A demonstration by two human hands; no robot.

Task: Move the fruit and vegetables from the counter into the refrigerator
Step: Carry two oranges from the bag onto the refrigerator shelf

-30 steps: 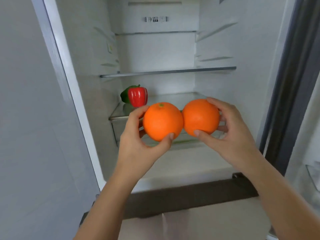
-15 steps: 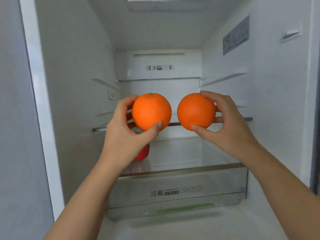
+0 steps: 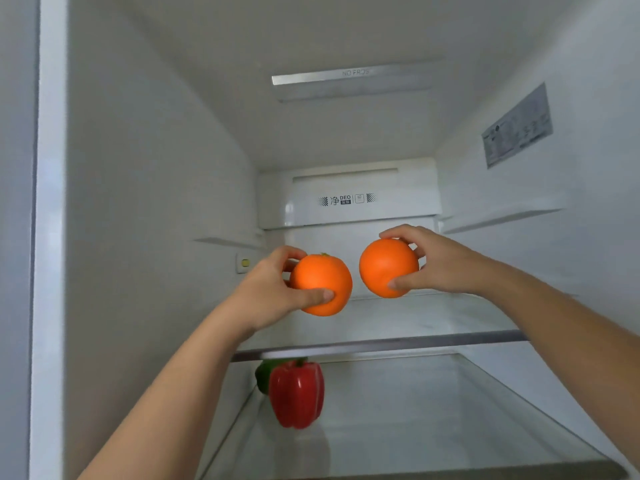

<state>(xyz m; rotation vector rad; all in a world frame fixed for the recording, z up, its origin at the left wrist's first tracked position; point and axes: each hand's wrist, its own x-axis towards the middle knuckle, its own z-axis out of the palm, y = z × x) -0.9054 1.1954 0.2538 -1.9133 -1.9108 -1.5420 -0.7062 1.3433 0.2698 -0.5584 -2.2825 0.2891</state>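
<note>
Inside the open refrigerator (image 3: 156,168), on its pale left wall, sits a small switch (image 3: 245,262) with a yellow centre. Just right of it the left hand (image 3: 266,296) reaches in over the upper glass shelf (image 3: 433,317), its grip clamped on the left orange (image 3: 320,278) — thumb pressed across the fruit's lower front, fingers curled round the far side. This orange is round, smooth and evenly bright, with a small green stem nub at the top.

Below the shelf's grey front rail, a green pepper (image 3: 263,375) stands on the lower glass shelf (image 3: 450,427), mostly hidden behind a glossy red bell pepper (image 3: 296,393), which is upright with its lobes pointing down.

A narrow gap parts the two oranges. The right orange (image 3: 386,266) is a little higher, equally smooth and vivid, and shows no stem from here. The right hand (image 3: 443,265) has its grip closed around it — fingers over the top, thumb under the front. Whether this fruit touches the shelf cannot be told.

Behind the hands a white panel (image 3: 348,199) bears printed marks, and a grey label (image 3: 517,124) is stuck high on the right wall.
</note>
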